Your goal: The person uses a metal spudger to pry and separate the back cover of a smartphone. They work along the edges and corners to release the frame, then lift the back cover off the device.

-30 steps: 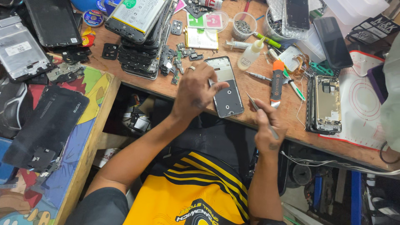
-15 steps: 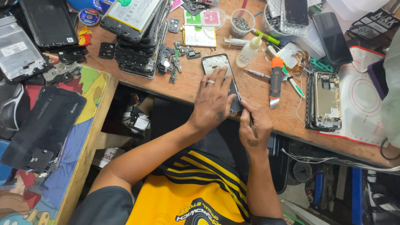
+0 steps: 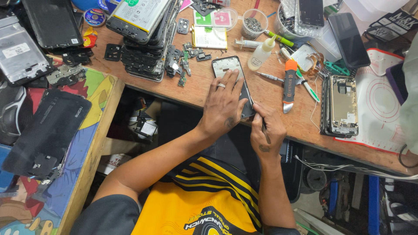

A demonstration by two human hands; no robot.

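Cluttered wooden workbench [image 3: 278, 93] seen from above, its surface crowded with phone parts. At far left, a silver metal phone back plate [image 3: 19, 54] and a large black phone rear cover [image 3: 48, 128] are laid on a side ledge covered with a colourful cartoon sheet [image 3: 93, 100]. Further in, a stack of dark phone frames topped by a white battery panel [image 3: 141, 17] is piled beside loose small circuit pieces [image 3: 180, 63].

At centre, a black-framed opened phone chassis [image 3: 230, 69] lies flat on the wood near the bench's front edge. It is pressed down by the left hand [image 3: 224, 104], fingers spread flat over its lower half, apparently to keep it steady. Just beside it, the right hand [image 3: 265, 130] is clenched around a thin dark metal tool [image 3: 264, 129], whose tip is brought to the chassis's near right corner; contact cannot be confirmed.

To the right, a small white squeeze bottle [image 3: 262, 54], an orange-handled utility knife [image 3: 288, 85] and a second opened phone body [image 3: 342, 104] on a white and red work mat [image 3: 383, 113] are kept within reach.
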